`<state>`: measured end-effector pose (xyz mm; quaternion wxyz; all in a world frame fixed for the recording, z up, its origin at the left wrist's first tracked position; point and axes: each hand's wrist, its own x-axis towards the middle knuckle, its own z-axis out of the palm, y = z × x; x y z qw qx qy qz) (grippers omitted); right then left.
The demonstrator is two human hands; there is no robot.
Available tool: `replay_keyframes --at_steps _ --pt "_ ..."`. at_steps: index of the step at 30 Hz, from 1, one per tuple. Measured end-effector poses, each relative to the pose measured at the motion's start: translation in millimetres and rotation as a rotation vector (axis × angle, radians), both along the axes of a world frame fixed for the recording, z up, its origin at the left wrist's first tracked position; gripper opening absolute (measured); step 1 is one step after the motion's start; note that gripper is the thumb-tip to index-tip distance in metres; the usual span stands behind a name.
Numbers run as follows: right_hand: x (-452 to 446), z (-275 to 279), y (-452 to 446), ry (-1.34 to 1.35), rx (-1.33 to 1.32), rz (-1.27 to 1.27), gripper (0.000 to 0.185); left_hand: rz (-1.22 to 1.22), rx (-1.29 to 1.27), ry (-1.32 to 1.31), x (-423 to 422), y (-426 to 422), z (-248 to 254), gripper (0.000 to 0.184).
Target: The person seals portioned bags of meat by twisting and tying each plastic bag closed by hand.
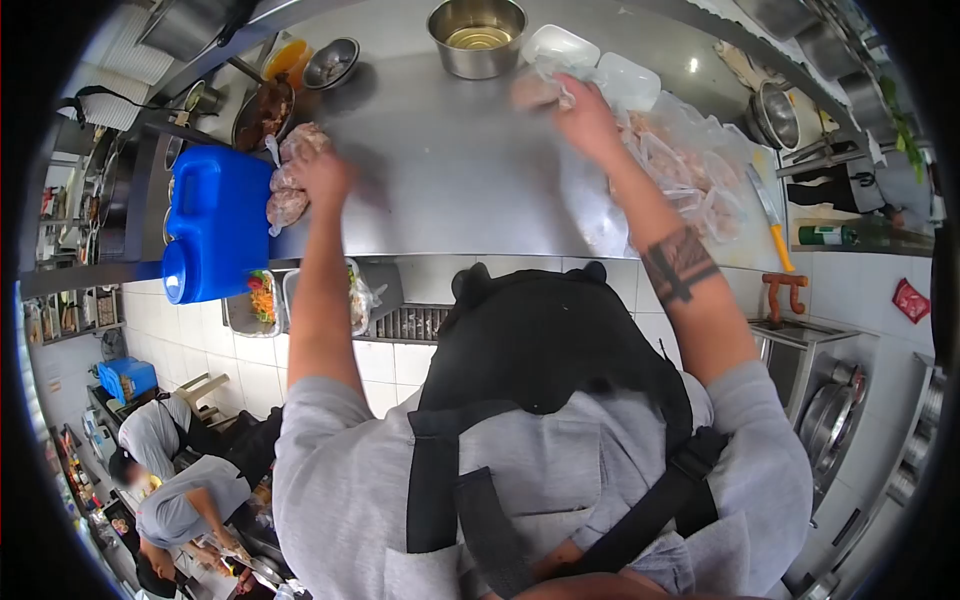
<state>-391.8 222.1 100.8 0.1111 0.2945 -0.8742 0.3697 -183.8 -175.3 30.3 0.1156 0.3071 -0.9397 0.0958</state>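
Note:
On the left of the steel counter (440, 150), my left hand (324, 176) is closed on a clear bag of meat (287, 208), beside a blue jug (215, 215). Other bagged meat lies against that hand. My right hand (588, 118) reaches to the back right, its fingers closed on a small plastic bag of meat (536, 92), slightly blurred. This bag is just in front of white trays (628, 82). Under and beside my right forearm spreads a pile of bagged pinkish meat (690, 165).
A steel pot (477, 38) stands at the back. A knife with an orange handle (779, 245) lies at the right edge. Bowls (331, 65) sit at the back left. Vegetable containers (255, 305) are below the counter. Co-workers (195, 500) are at the lower left.

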Motion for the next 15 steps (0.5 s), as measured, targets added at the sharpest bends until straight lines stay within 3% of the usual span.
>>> replay_keyframes --at_steps 1,3,5,6,7,9,12,13,15 --pt "-14 -3 -10 0.001 -0.007 0.002 0.044 -0.036 -0.019 0.121 -13 8 -1 0.047" --pt "-34 -11 -27 -0.223 0.129 -0.037 0.037 -0.309 0.251 0.267 -39 36 -1 0.038" --pt "-48 -24 -36 -0.25 0.315 0.038 0.029 -0.358 0.717 0.31 -52 93 28 0.037" --pt "-50 -25 -38 -0.204 0.454 0.123 0.024 -0.338 0.926 0.371 -62 109 16 0.035" --pt "-39 -18 -37 -0.199 0.46 0.129 0.024 -0.314 1.138 0.433 -71 123 3 0.034" --pt "9 -3 -23 -0.133 0.283 0.155 0.021 -0.174 1.72 0.532 -63 175 38 0.033" --pt "73 -2 8 -0.229 0.274 0.293 0.023 -0.013 1.931 0.485 -53 231 66 0.032" --pt "92 -1 19 -0.398 0.176 0.351 0.025 -0.001 1.933 0.477 -49 235 56 0.032" --pt "102 -2 27 -0.566 0.067 0.403 0.028 -0.287 1.845 0.287 -45 242 48 0.032"
